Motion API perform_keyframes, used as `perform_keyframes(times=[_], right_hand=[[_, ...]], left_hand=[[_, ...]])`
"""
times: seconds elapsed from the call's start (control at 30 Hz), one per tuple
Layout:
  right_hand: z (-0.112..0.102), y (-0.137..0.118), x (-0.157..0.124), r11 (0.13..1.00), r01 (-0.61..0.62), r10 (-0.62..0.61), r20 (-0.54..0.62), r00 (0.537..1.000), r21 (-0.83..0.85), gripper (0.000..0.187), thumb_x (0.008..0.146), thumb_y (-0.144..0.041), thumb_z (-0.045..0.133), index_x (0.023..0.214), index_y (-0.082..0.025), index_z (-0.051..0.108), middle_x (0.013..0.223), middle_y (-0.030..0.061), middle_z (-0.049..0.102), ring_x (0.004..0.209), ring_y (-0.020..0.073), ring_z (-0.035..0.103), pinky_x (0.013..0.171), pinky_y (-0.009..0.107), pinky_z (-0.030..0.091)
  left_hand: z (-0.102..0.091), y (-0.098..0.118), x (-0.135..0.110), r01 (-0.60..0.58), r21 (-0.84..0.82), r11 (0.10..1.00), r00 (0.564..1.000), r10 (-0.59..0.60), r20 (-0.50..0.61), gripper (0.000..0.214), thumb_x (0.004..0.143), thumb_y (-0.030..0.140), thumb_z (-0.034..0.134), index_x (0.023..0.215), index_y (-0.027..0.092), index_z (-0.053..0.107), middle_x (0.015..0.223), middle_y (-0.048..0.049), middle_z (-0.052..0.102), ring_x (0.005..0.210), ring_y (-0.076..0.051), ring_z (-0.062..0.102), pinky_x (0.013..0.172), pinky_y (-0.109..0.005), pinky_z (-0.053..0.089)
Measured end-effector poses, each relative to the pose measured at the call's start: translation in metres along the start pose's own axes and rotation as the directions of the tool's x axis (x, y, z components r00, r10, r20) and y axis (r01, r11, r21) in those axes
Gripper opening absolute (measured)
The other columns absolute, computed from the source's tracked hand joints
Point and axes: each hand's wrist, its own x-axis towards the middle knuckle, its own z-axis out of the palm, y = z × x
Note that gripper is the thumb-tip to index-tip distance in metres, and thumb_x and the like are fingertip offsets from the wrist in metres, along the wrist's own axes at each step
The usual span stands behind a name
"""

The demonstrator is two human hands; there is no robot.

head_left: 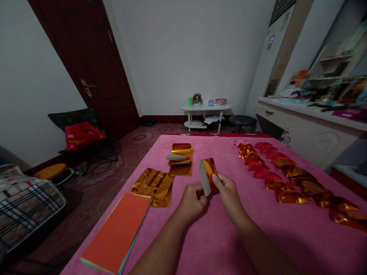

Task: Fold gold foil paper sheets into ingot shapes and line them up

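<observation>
Between my two hands, above the pink cloth, is a partly folded sheet of gold foil paper (211, 166) with a grey-white underside showing along its left flap. My left hand (191, 201) is closed on the sheet's lower left side, its fingers curled behind. On the right side, my right hand (228, 193) pinches it with the thumb lying on the gold face. Just beyond my left hand lie a flat pile of creased gold foil sheets (155, 185) and a stack of gold foil sheets (185, 168) with a curled-up one on top.
A stack of coloured paper (120, 229), orange on top, lies at the table's left front. Rows of folded gold and red foil pieces (289, 187) run along the right of the pink cloth (218, 244). A white dresser (309, 126) stands at right, a low white table (206, 108) beyond.
</observation>
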Motion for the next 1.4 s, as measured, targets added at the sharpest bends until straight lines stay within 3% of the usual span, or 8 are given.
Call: perform_keyframes(times=[0.13,0.27,0.43,0.67,0.83,1.0,1.17,1.4], right_hand=[[-0.016,-0.014,0.005,0.986,-0.1,0.096,0.036,0.995,0.131,0.033,0.08,-0.049,0.058,0.072,-0.017,0.062,0.059,-0.0002,0.058,0.052,0.0129,0.05,0.049,0.024,0.039],[-0.025,-0.022,0.007,0.994,-0.101,0.107,0.228,0.968,-0.037,0.033,0.073,-0.045,0.064,0.058,-0.016,0.06,0.052,-0.0023,0.051,0.048,0.0111,0.044,0.046,0.023,0.032],[-0.022,-0.022,0.004,0.988,-0.138,0.155,0.35,0.924,-0.073,0.039,0.072,-0.047,0.063,0.051,-0.017,0.053,0.048,-0.0036,0.046,0.045,0.0093,0.038,0.045,0.023,0.026],[-0.019,-0.027,0.0,0.934,-0.35,0.298,0.376,0.877,0.076,0.037,0.073,-0.047,0.062,0.054,-0.016,0.055,0.047,-0.0028,0.05,0.043,0.0095,0.04,0.045,0.023,0.027],[-0.016,-0.02,0.004,0.988,-0.153,0.148,0.266,0.952,-0.003,0.034,0.077,-0.047,0.058,0.062,-0.017,0.058,0.056,-0.0014,0.054,0.051,0.0123,0.047,0.048,0.023,0.034],[-0.019,-0.015,0.007,0.988,0.155,-0.154,0.028,0.988,-0.02,0.025,0.076,-0.022,0.055,0.099,-0.022,0.065,0.105,0.0056,0.062,0.096,0.0196,0.058,0.077,0.029,0.047],[-0.023,-0.021,0.005,0.937,0.33,-0.317,0.117,0.941,-0.116,0.042,0.065,-0.004,0.046,0.093,-0.024,0.07,0.127,0.0055,0.049,0.113,0.0211,0.052,0.08,0.031,0.05],[-0.023,-0.02,0.004,0.954,0.271,-0.244,0.19,0.951,-0.132,0.055,0.075,-0.015,0.06,0.126,-0.033,0.053,0.136,0.0054,0.041,0.113,0.0216,0.053,0.083,0.034,0.049]], left_hand=[[-0.006,0.001,0.002,0.173,-0.342,0.924,0.97,-0.22,-0.103,0.031,0.081,0.033,0.059,0.1,0.011,0.07,0.081,-0.0099,0.067,0.068,-0.015,0.06,0.06,-0.024,0.044],[-0.017,0.003,0.003,0.203,-0.527,0.825,0.945,-0.307,-0.116,0.059,0.082,0.057,0.053,0.12,0.013,0.06,0.089,-0.0118,0.068,0.067,-0.016,0.062,0.056,-0.025,0.047],[-0.026,0.001,0.003,0.223,-0.474,0.852,0.953,-0.293,-0.079,0.061,0.066,0.034,0.078,0.122,0.016,0.06,0.109,-0.0116,0.065,0.087,-0.019,0.064,0.073,-0.026,0.048],[-0.028,0.0,0.003,0.22,-0.453,0.864,0.968,-0.25,-0.007,0.065,0.058,0.016,0.08,0.119,0.018,0.059,0.103,-0.0072,0.066,0.079,-0.014,0.063,0.067,-0.022,0.046],[-0.027,-0.01,0.008,0.245,-0.48,0.842,0.901,-0.381,-0.21,0.042,0.052,0.02,0.082,0.087,0.013,0.06,0.069,-0.0013,0.067,0.053,-0.009,0.057,0.051,-0.018,0.04],[-0.03,-0.018,0.013,0.163,-0.512,0.844,0.806,-0.413,-0.424,0.042,0.045,0.023,0.084,0.071,0.015,0.053,0.058,0.0047,0.06,0.048,-0.006,0.053,0.047,-0.015,0.039],[-0.032,-0.018,0.014,0.166,-0.531,0.831,0.769,-0.446,-0.458,0.044,0.05,0.036,0.083,0.072,0.016,0.051,0.061,0.0021,0.061,0.049,-0.01,0.056,0.045,-0.02,0.044],[-0.029,-0.02,0.015,0.154,-0.509,0.847,0.784,-0.418,-0.458,0.045,0.046,0.029,0.086,0.08,0.012,0.062,0.066,-0.0027,0.067,0.05,-0.01,0.057,0.048,-0.021,0.044]])
